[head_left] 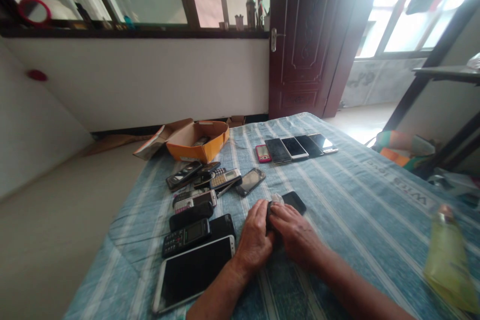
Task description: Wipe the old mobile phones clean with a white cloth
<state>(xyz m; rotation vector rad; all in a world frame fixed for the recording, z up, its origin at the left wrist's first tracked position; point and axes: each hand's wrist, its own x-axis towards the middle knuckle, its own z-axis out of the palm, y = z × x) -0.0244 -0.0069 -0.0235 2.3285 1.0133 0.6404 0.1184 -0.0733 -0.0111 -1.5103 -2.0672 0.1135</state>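
My left hand (257, 232) is closed around the left edge of a dark phone (268, 217), most of which is hidden under my fingers. Pressed on top of that phone, my right hand (294, 230) has its fingers bunched over a crumpled white tissue (277, 198). Just beyond my right fingers a black phone (295, 202) lies on the cloth, partly covered. To the left of my hands is a big white-framed tablet (197, 270), with a black keypad phone (187, 237) above it. A worn touchscreen phone (251, 181) lies a little farther off.
Several old phones (225, 178) are heaped at left, near an open orange box (210, 146). A row of smartphones (294, 148) and a small pink phone (263, 153) lie at the back. A yellow bottle (448, 260) stands at right on the striped tablecloth (360, 220).
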